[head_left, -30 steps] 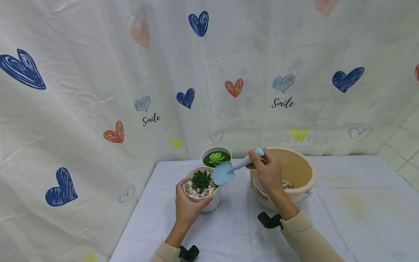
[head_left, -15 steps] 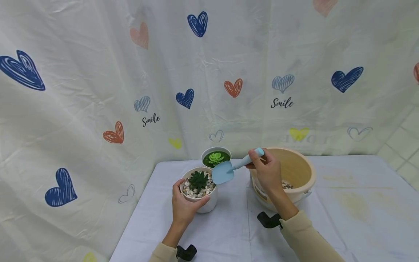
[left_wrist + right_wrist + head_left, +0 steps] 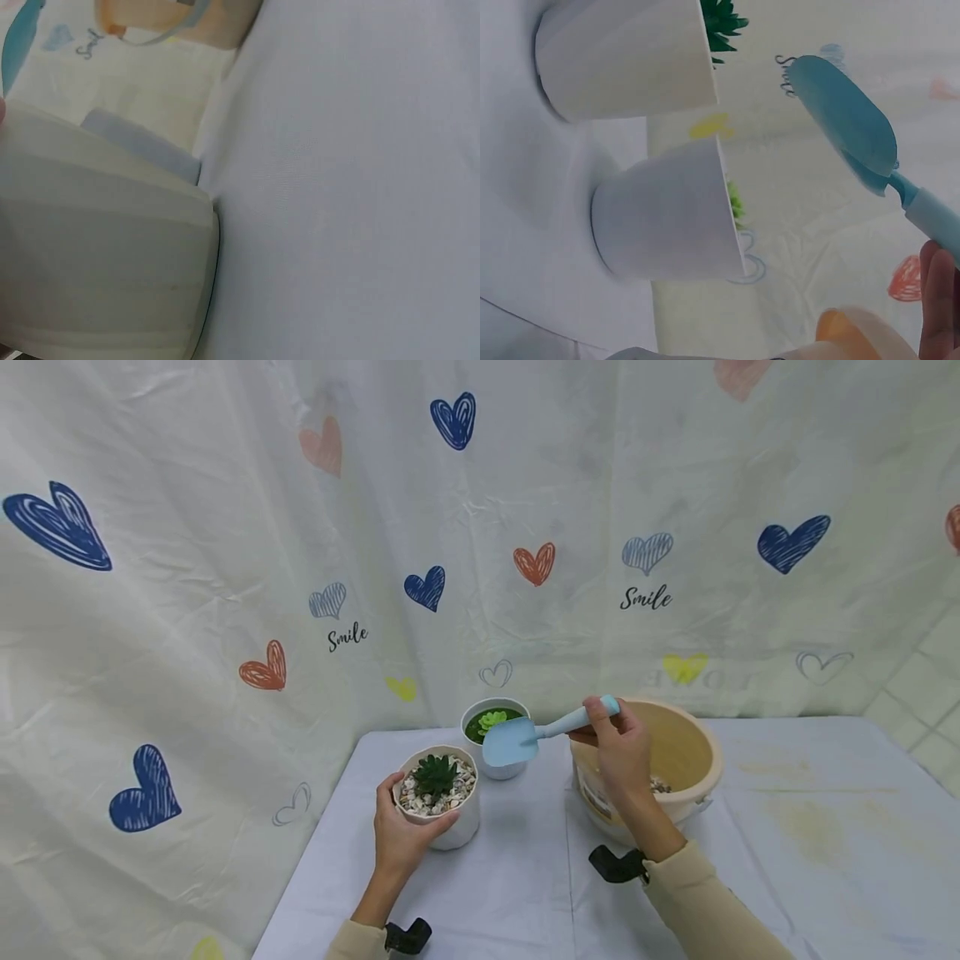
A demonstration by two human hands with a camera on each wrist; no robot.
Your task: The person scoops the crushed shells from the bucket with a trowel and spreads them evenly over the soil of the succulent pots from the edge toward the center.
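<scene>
In the head view my left hand (image 3: 401, 835) grips the near white flower pot (image 3: 461, 822) around its side, thumb near the front rim. That pot stands on the table and holds a dark green succulent (image 3: 435, 777) in pale pebbles. My right hand (image 3: 622, 756) holds a light blue garden trowel (image 3: 512, 742) by its handle, raised above the table. The trowel's blade partly covers a second white pot (image 3: 504, 768) with a bright green succulent (image 3: 491, 720). In the right wrist view the blade (image 3: 847, 112) hangs apart from both pots.
A beige bucket (image 3: 693, 747) with some pebbles at its bottom stands behind and beside my right hand. The white cloth-covered table (image 3: 810, 860) stretches right. Behind it hangs a pale curtain (image 3: 570, 468) printed with hearts.
My left hand has shifted the near pot leftward along the table, away from the second pot. My right hand has moved slightly right, and the trowel has tilted nearer level.
</scene>
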